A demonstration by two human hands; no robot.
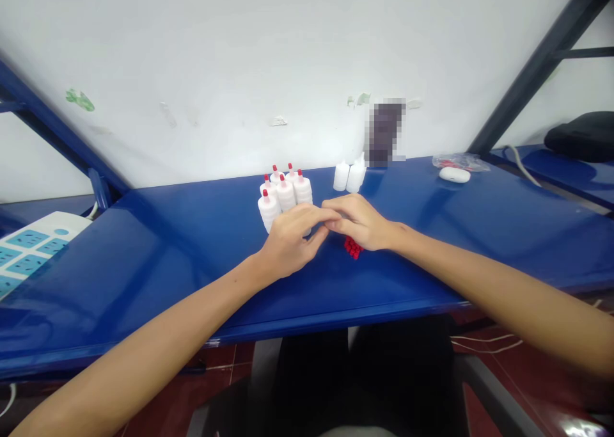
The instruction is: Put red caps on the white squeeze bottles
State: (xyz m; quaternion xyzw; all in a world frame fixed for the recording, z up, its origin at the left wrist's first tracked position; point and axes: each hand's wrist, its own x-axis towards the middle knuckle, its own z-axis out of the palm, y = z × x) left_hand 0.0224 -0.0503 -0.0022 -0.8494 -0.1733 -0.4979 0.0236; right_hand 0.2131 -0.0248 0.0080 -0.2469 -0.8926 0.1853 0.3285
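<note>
**Left hand (293, 240) and right hand (361, 222) meet above blue table (192, 251)**

At far left, a white power strip (71, 222) with pale blue sockets lies on the tabletop. Left of centre, a tight cluster of white bottles with red tips (286, 197) stands upright, its near right portion hidden behind the person's left hand. That hand reaches in from the near left, fingers extended and thumb bent toward them, its fingertips meeting those of the right hand; whether anything is pinched there cannot be told.

Beyond the hands, toward the white wall (288, 53), white bottles without red tips (341, 177) stand close together. A small pile of red pieces (354, 248) sits on the table, partly covered from view by the right hand, whose fingers curve leftward; its grip, too, cannot be made out. Farther right, a rounded white case (454, 175) rests just in front of a clear plastic bag (444, 161) showing red inside. At far right lies a black object (582, 136).
</note>
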